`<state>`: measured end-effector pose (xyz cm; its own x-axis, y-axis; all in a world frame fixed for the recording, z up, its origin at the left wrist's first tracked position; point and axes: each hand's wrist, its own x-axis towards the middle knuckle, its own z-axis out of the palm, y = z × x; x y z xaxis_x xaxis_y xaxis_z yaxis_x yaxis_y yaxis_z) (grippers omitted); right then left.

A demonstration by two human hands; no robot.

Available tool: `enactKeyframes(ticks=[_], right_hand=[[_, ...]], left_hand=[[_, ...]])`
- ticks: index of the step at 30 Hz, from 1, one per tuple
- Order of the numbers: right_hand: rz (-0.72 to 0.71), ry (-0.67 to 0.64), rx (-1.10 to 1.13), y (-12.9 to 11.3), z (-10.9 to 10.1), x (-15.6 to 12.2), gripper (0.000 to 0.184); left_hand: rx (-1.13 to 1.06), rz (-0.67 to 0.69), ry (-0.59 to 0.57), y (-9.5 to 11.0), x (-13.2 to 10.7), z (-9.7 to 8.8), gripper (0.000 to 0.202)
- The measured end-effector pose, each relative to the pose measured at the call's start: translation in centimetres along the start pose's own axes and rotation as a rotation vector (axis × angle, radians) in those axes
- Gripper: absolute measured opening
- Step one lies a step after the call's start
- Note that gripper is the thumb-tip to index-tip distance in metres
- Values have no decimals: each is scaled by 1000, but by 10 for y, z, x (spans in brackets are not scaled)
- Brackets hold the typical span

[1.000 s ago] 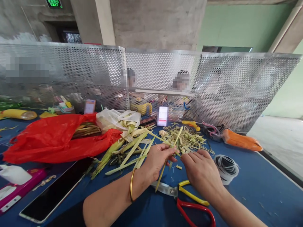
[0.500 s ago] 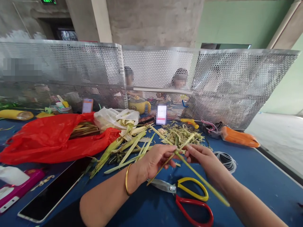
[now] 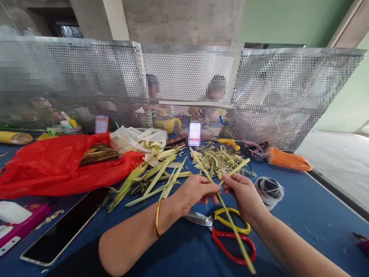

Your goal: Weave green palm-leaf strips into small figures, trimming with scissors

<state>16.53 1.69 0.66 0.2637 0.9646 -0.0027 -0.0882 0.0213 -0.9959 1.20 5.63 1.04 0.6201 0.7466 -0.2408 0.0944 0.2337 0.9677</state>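
Observation:
My left hand (image 3: 193, 192) and my right hand (image 3: 244, 192) meet over the blue table (image 3: 302, 215), each pinching pale green leaf strips (image 3: 230, 221) that cross between the fingertips. One long strip runs down toward me past my right wrist; another pokes up and right from the pinch. A gold bangle (image 3: 158, 222) sits on my left wrist. Scissors (image 3: 227, 231) with yellow and red handles lie on the table just below my hands.
A pile of leaf strips (image 3: 155, 173) and a heap of trimmings (image 3: 221, 157) lie beyond my hands. A red plastic bag (image 3: 57, 165), a white bag (image 3: 135, 140), a phone (image 3: 60, 234), a coil of white cord (image 3: 268, 190) and an orange-handled tool (image 3: 288, 161) surround them. People sit behind a perforated metal screen (image 3: 273, 96).
My right hand took hold of a long green strip and brought it against the strip in my left hand. Both hands have lifted slightly and drawn together; the view tilted down a little.

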Motion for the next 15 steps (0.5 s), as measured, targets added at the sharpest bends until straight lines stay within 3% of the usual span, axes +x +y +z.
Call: enactKeyframes(ticks=[2,5,7,9,12,15], right_hand=[[3,-40,-79,-1,-3,2,42],[45,-196,-461,-10,-15,6,50],[-45,-136,-778,-20,-23,7,54],[-221,-26,-938,-29,-27,5,50],[-396,-100,-905,-34,-23,0,36],[-380,-230,-742,-32,-13,-6,28]], left_hand=[[18,-1,-6,0,0,-1,23],[21,11,-28,2,-2,-3,28],[18,17,-45,5,-3,-3,39],[21,9,-65,8,-5,-3,49],[42,8,-82,12,-8,1,46],[87,44,-73,12,-11,8,30]])
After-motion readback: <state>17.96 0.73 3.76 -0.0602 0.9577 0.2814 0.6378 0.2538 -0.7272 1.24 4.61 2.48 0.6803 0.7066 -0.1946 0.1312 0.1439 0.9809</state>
